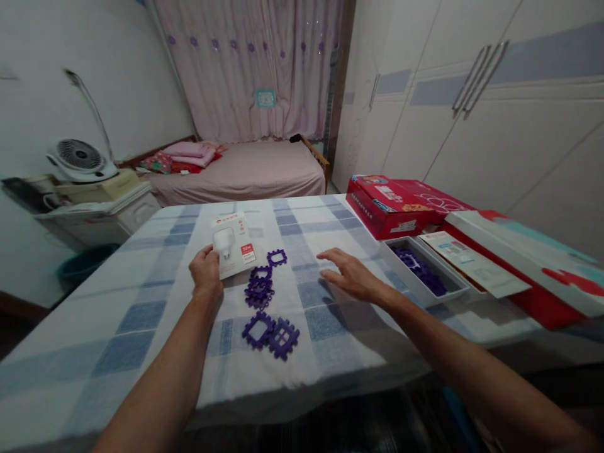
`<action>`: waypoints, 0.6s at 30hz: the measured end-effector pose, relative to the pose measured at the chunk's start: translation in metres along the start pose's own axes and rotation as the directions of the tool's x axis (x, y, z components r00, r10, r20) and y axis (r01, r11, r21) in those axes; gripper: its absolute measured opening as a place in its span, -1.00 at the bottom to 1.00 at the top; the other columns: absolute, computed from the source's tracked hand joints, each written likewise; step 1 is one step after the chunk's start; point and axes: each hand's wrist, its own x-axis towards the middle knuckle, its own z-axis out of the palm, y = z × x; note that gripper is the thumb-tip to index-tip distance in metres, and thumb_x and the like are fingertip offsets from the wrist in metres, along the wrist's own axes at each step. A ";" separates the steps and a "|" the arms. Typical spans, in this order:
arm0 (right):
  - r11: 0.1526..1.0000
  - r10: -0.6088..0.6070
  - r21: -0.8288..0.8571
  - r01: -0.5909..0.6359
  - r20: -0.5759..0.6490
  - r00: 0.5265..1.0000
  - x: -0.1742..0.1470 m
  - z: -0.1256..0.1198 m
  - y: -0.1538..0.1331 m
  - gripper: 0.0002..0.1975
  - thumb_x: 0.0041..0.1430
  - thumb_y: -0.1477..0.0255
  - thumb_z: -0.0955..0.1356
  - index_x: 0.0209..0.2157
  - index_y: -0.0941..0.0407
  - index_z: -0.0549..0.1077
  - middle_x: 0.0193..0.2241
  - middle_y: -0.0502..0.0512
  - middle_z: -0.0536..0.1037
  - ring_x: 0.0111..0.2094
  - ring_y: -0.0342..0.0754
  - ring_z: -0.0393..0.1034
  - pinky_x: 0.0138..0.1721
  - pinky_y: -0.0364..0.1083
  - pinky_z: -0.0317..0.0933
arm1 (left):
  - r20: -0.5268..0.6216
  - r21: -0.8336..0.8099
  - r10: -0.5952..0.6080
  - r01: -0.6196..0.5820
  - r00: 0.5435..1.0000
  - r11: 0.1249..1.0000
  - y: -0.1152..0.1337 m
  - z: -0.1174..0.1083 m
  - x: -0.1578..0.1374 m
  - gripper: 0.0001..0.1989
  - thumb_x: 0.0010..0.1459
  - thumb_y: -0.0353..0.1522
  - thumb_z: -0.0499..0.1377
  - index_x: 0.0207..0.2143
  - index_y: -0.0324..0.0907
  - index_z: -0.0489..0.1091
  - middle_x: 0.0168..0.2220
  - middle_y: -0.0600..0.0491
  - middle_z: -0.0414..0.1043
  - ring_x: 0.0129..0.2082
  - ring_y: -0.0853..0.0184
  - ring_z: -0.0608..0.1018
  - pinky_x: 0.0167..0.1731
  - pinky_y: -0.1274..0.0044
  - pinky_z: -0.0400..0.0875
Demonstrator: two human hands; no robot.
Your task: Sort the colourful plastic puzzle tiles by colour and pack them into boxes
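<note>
Pink curtain (236, 75) hanging there, between eleven and twelve o'clock, purple flowers across it! At six from the curtain, the bed (264, 163), pink and red bedding (189, 151) heaped at its nine o'clock end. Over at ten, a white fan (78, 154), dark green bin (85, 270) at six below it! Round towards two, the pale wardrobe (438, 138), long metal handles (487, 78) slanting!

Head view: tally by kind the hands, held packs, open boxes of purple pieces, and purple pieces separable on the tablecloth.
Left hand plus right hand: 2
Held pack: 1
Open white box: 1
Purple pieces outside the middle stack: 3
Total: 7
Not counted: pieces in the stack and box, which overlap too much.
</note>
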 end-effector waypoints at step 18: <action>0.996 -0.093 -0.004 0.094 -0.170 0.981 0.084 0.079 -0.010 -0.58 0.10 0.37 0.37 0.01 0.15 0.37 -0.10 0.19 0.44 -0.10 -0.01 0.35 -0.02 -0.02 0.19 | 0.044 -0.092 -0.018 0.022 0.999 0.995 -0.005 0.004 0.005 -0.55 -0.24 -0.39 0.07 -0.21 -0.29 0.48 -0.40 0.03 0.50 -0.47 0.35 0.50 -0.43 0.53 0.41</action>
